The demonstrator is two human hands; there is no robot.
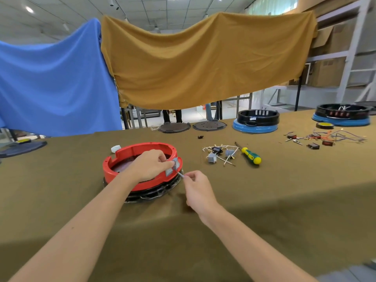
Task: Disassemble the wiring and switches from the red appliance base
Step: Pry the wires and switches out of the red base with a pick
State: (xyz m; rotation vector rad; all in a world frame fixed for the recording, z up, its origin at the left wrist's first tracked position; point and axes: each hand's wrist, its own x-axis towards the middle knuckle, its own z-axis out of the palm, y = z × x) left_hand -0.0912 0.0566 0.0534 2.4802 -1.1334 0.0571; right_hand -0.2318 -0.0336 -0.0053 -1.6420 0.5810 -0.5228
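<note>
The red appliance base (130, 154) is a round ring lying on a black ribbed rim, left of the table's middle. My left hand (151, 164) reaches over its near right wall and pinches a grey switch (176, 163) there; a second grey switch (168, 171) sits in the wall just below. My right hand (196, 187) is just right of the base and pinches a thin wire end (181, 175) that leads to the switches. A pile of removed grey switches and white wires (220, 154) lies on the table to the right.
A green-and-yellow screwdriver (250, 155) lies beside the pile. Farther right are loose switches with coloured wires (323, 138). Two black-and-blue bases (257, 121) (342, 115), two dark round lids (174, 127) and a white cap (116, 148) sit at the back. An olive cloth (264, 210) covers the table.
</note>
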